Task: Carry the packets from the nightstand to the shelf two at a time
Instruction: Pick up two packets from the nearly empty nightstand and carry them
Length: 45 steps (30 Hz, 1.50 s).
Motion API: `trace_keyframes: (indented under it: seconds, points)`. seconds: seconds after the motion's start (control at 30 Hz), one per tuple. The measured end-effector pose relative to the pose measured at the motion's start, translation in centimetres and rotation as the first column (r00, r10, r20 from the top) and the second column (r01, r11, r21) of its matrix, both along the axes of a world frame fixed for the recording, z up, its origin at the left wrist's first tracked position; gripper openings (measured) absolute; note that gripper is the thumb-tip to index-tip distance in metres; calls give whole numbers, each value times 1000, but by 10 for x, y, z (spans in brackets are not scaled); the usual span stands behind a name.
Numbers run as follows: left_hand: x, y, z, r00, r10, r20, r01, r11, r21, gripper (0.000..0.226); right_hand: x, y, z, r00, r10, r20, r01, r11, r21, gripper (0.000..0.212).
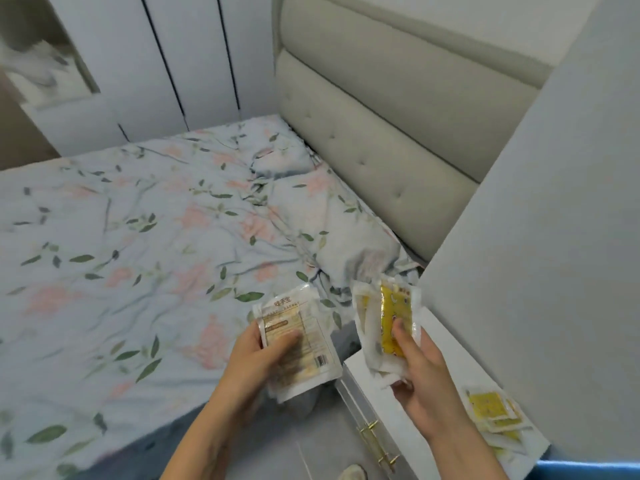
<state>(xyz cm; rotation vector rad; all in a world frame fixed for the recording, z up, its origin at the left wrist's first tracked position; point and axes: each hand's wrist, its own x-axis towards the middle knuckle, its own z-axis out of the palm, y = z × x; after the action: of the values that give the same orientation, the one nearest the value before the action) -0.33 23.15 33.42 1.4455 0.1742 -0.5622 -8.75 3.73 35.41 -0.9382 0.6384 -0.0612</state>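
Fingers of the left hand pinch a beige packet, the right hand grips a yellow packet, both lifted above the nightstand, likely one load for the shelf, while spare packets wait there.

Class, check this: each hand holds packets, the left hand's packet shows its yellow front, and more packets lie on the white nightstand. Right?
Not quite. In the head view the left hand holds a packet showing beige print; the yellow packet is in the right hand. More packets do lie on the white nightstand.

Yellow packet, tan-printed packet, pink-and-green floral bedsheet
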Motion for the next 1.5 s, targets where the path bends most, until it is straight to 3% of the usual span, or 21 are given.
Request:
trace_keyframes:
  seconds: [0.1, 0.3, 0.57, 0.73, 0.87, 1.3, 1.5]
  points:
    - [-19, 75, 15, 992, 122, 29, -122, 993, 4, 23, 4, 63, 14, 990, 133, 41, -132, 991, -36, 25]
    - [-84, 242, 37, 930, 365, 31, -366, 930, 19, 27, -1, 211, 32, 899, 435, 53, -426, 895, -131, 36]
    - [-161, 412, 40, 756, 653, 50, -654, 756, 22, 26, 7, 394, 41, 656, 754, -21, -722, 620, -308, 22]
    - [-189, 486, 35, 575, 817, 41, -818, 575, 6, 24, 22, 496, 38, 476, 879, -19, -841, 448, -303, 26]
    - [-193, 548, 30, 442, 897, 10, -897, 442, 19, 26, 43, 579, 31, 351, 936, -9, -891, 331, -311, 16]
    - [-157, 761, 65, 38, 999, 11, -999, 38, -20, 22, 135, 867, 63, -89, 996, 13, -878, -72, -473, 16]
    - [-183, 844, 64, -122, 992, 17, -992, -122, -23, 21, 125, 978, 57, -202, 979, -10, -866, -183, -465, 16]
